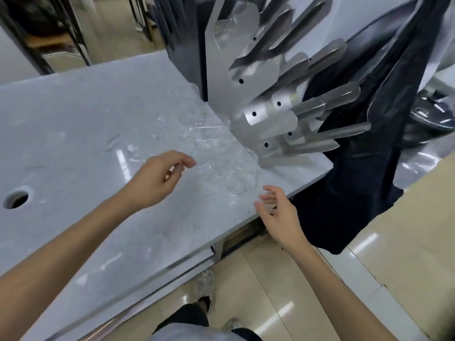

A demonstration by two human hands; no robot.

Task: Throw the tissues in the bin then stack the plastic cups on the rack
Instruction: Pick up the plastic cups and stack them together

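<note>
head view: both hands' fingers spread, empty, beside clear plastic cups on table.

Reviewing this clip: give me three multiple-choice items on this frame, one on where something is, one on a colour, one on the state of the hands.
1. Where do the clear plastic cups lie?
A. on the table by the foot of the metal rack
B. on the floor
C. inside the bin bag

2. What colour is the bin bag?
A. white
B. black
C. yellow

3. What are the hands holding?
A. a tissue each
B. one cup together
C. nothing

Answers:
1 A, the cups rest on the table beside the rack.
2 B, it hangs dark off the table's right end.
3 C, the left hand and right hand are both open and empty.
</note>
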